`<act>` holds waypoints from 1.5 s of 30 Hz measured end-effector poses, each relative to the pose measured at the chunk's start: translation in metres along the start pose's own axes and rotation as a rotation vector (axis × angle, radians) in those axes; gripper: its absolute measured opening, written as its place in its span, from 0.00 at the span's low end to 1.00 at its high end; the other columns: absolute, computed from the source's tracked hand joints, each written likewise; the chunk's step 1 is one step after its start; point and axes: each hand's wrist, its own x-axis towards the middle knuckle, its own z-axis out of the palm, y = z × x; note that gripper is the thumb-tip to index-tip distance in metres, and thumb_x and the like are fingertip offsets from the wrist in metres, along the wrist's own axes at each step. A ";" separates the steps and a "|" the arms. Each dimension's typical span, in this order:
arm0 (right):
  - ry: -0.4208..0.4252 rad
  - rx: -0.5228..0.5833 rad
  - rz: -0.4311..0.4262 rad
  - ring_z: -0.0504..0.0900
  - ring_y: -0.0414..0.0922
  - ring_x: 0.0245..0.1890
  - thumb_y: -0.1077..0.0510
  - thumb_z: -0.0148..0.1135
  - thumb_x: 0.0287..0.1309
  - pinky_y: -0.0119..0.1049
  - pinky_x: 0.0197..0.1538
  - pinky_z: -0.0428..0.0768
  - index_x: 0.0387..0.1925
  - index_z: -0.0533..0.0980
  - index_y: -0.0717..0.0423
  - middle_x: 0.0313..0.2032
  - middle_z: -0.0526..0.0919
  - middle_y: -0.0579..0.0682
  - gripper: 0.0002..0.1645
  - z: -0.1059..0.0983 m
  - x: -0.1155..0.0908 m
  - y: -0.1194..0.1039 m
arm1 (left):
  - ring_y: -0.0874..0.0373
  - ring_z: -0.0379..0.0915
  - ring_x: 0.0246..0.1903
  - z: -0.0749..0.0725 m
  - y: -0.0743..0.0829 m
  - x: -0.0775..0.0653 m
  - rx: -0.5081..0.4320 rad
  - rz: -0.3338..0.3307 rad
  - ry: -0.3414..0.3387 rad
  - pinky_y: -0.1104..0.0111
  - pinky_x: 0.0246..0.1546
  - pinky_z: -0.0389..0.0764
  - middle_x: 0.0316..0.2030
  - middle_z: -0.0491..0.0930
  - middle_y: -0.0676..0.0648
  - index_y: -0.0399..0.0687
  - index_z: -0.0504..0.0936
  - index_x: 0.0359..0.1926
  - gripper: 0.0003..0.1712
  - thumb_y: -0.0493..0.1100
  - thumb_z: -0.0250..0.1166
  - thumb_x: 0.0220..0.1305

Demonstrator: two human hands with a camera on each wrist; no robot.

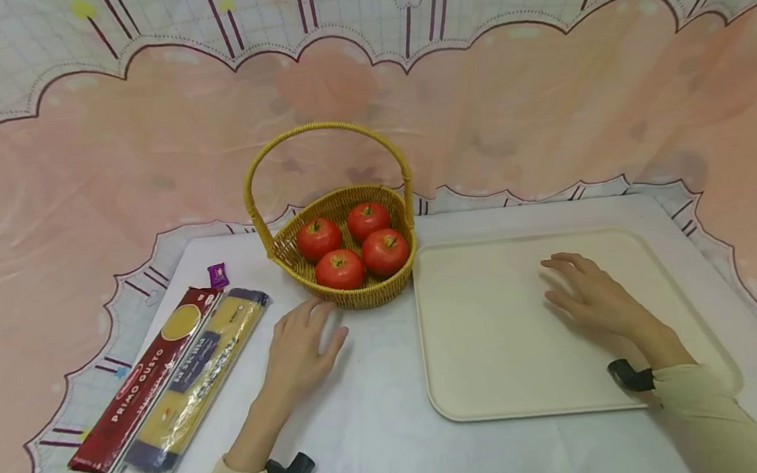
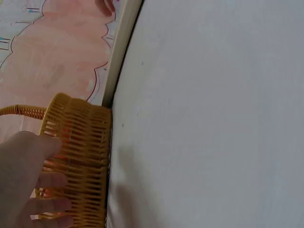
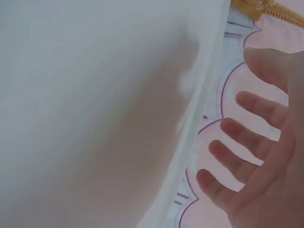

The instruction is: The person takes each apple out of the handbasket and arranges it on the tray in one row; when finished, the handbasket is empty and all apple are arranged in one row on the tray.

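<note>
A yellow wicker basket (image 1: 373, 295) with a tall arched handle holds several red tomatoes (image 1: 385, 252) at the table's back. Just in front of it, my left hand (image 1: 300, 348) hovers with relaxed, spread fingers and holds nothing; in the left wrist view its fingers (image 2: 52, 205) appear before the basket's woven side (image 2: 85, 142). Whether they touch the basket I cannot tell. Over the cream tray (image 1: 492, 377) on the right, my right hand (image 1: 589, 295) is held with loosely extended fingers and nothing in it. The right wrist view shows those fingers (image 3: 247, 137) apart, above the tray's surface.
Left of my left hand lie two long spaghetti packs, one dark red (image 1: 137, 378) and one yellow and blue (image 1: 195, 380), side by side. A small purple wrapped candy (image 1: 217, 275) sits behind them. A patterned pink cloth (image 1: 509, 105) hangs behind the white table (image 1: 380, 409).
</note>
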 end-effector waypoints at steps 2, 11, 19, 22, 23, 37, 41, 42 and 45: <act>0.016 0.012 -0.026 0.60 0.62 0.64 0.48 0.54 0.64 0.64 0.57 0.62 0.64 0.64 0.55 0.65 0.62 0.59 0.30 0.003 0.003 -0.002 | 0.47 0.66 0.60 0.004 0.005 -0.001 -0.028 0.007 0.015 0.46 0.60 0.64 0.56 0.74 0.43 0.49 0.75 0.56 0.25 0.56 0.58 0.63; 0.070 0.042 -0.148 0.64 0.57 0.62 0.52 0.56 0.63 0.59 0.58 0.65 0.59 0.68 0.53 0.61 0.67 0.57 0.24 0.009 0.018 -0.012 | 0.51 0.72 0.55 0.014 0.027 -0.003 -0.182 0.091 0.043 0.54 0.51 0.74 0.53 0.76 0.49 0.50 0.77 0.54 0.21 0.49 0.63 0.60; 0.086 0.033 -0.179 0.68 0.53 0.60 0.52 0.55 0.65 0.55 0.59 0.67 0.57 0.70 0.53 0.58 0.71 0.52 0.21 0.014 0.036 -0.024 | 0.55 0.70 0.57 0.029 0.046 -0.006 -0.309 0.209 0.003 0.57 0.54 0.74 0.54 0.76 0.48 0.52 0.78 0.52 0.18 0.45 0.64 0.60; 0.093 0.030 -0.183 0.69 0.52 0.60 0.53 0.56 0.64 0.54 0.59 0.68 0.56 0.71 0.53 0.57 0.72 0.51 0.20 0.015 0.043 -0.029 | 0.56 0.69 0.58 0.035 0.052 -0.008 -0.361 0.251 -0.021 0.59 0.57 0.72 0.55 0.75 0.48 0.52 0.78 0.51 0.18 0.44 0.64 0.59; 0.093 0.035 -0.186 0.69 0.52 0.60 0.53 0.56 0.63 0.54 0.60 0.68 0.56 0.71 0.52 0.57 0.72 0.51 0.20 0.015 0.045 -0.031 | 0.57 0.69 0.58 0.037 0.055 -0.009 -0.375 0.262 -0.033 0.59 0.58 0.72 0.55 0.75 0.49 0.52 0.78 0.51 0.18 0.44 0.64 0.59; 0.061 0.038 -0.247 0.71 0.51 0.59 0.51 0.55 0.64 0.52 0.60 0.69 0.56 0.71 0.50 0.56 0.73 0.51 0.20 0.020 0.076 -0.057 | 0.61 0.63 0.63 0.055 0.078 -0.022 -0.458 0.373 -0.155 0.58 0.59 0.68 0.60 0.70 0.55 0.59 0.77 0.52 0.17 0.50 0.62 0.61; 0.043 0.058 -0.270 0.71 0.52 0.59 0.52 0.55 0.64 0.52 0.59 0.70 0.56 0.71 0.52 0.56 0.73 0.52 0.20 0.023 0.083 -0.065 | 0.60 0.62 0.64 0.058 0.078 -0.024 -0.437 0.418 -0.136 0.58 0.60 0.67 0.59 0.71 0.55 0.60 0.78 0.49 0.15 0.51 0.63 0.61; 0.039 0.064 -0.273 0.71 0.52 0.59 0.52 0.56 0.64 0.53 0.59 0.70 0.56 0.71 0.52 0.57 0.73 0.52 0.20 0.023 0.084 -0.067 | 0.59 0.62 0.64 0.058 0.078 -0.025 -0.430 0.431 -0.131 0.58 0.60 0.67 0.58 0.72 0.55 0.60 0.78 0.48 0.15 0.52 0.63 0.61; 0.036 0.074 -0.285 0.72 0.52 0.59 0.53 0.56 0.64 0.52 0.59 0.71 0.56 0.71 0.52 0.56 0.74 0.50 0.20 0.026 0.089 -0.072 | 0.57 0.61 0.65 0.061 0.077 -0.028 -0.404 0.475 -0.128 0.57 0.62 0.65 0.58 0.72 0.57 0.62 0.78 0.47 0.15 0.55 0.62 0.60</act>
